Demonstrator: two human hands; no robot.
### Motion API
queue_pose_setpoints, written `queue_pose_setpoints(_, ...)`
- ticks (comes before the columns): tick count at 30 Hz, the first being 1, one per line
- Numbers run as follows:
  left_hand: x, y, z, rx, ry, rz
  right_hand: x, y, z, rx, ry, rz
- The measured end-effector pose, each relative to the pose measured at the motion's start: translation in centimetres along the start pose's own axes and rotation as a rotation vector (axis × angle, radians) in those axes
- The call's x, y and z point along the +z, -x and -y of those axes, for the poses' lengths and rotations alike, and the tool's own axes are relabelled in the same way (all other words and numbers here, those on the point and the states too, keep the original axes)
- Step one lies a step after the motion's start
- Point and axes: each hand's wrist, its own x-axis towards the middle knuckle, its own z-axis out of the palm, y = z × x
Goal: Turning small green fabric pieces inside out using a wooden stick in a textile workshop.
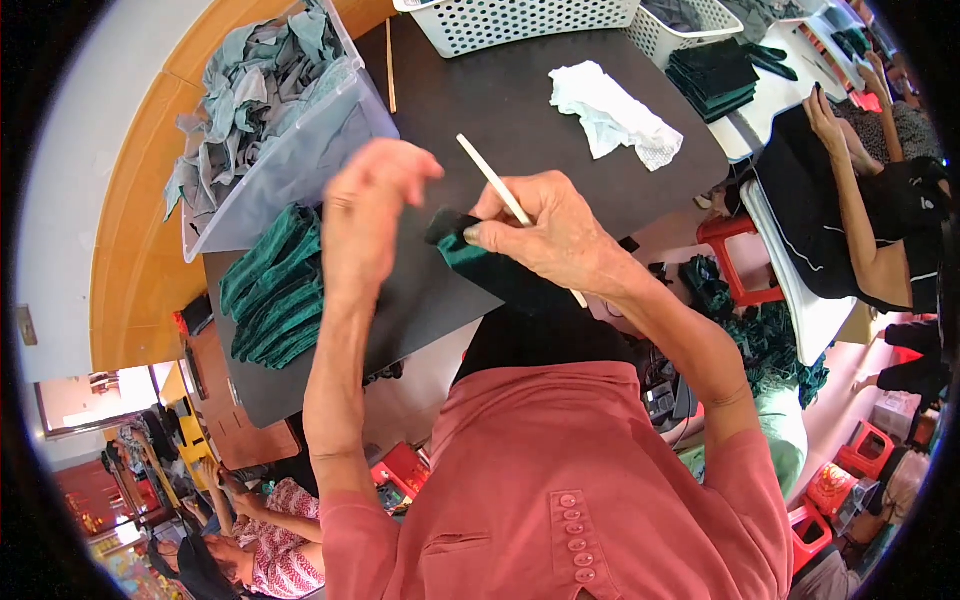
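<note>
Both a green velvet piece point(478, 265) and pale stick point(487, 172) are pinched in the right grip point(548, 232) above the bench point(480, 90); the left hand point(368, 215), blurred, curls, its hold unclear. White lettering point(927, 204) marks a co-worker's black top point(912, 212).

Over the dark table point(480, 90), two hands are counted, the left hand point(372, 208) and the right hand point(550, 228), with one white stick point(482, 165) and one green velvet piece point(478, 266). On the table, one wooden rod point(391, 70), one white cloth point(608, 112) and one green velvet pile point(275, 290) are found; at its left, one translucent bin point(285, 175). At or beyond its far edge, two perforated baskets point(520, 28) are seen; to its right, at least three red stools point(716, 233).
</note>
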Motion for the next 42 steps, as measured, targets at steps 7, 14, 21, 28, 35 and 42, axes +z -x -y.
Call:
queue_pose_setpoints(7,0.3,-0.1,-0.1,-0.189,0.084,0.156,-0.6,0.4,0.1,0.060,0.005,-0.015)
queue_pose_setpoints(14,0.6,0.7,-0.2,-0.116,-0.161,0.155,-1.0,1.1,0.9,0.120,0.008,-0.011)
queue_pose_setpoints(21,-1.7,1.1,-0.4,-0.099,-0.175,0.046,-2.9,4.9,-0.1,0.254,0.106,0.032)
queue_pose_setpoints(28,-5.0,2.4,-3.5,-0.067,-0.242,0.017,-3.3,7.1,-1.3,0.309,-0.178,-0.062)
queue_pose_setpoints(35,-3.0,2.9,-5.9,-0.007,-0.392,0.202,0.8,1.1,3.7,-0.056,-0.132,0.021)
queue_pose_setpoints(42,-6.5,3.1,-7.1,0.175,-0.541,0.083,1.3,-1.1,2.8,0.268,0.085,0.306)
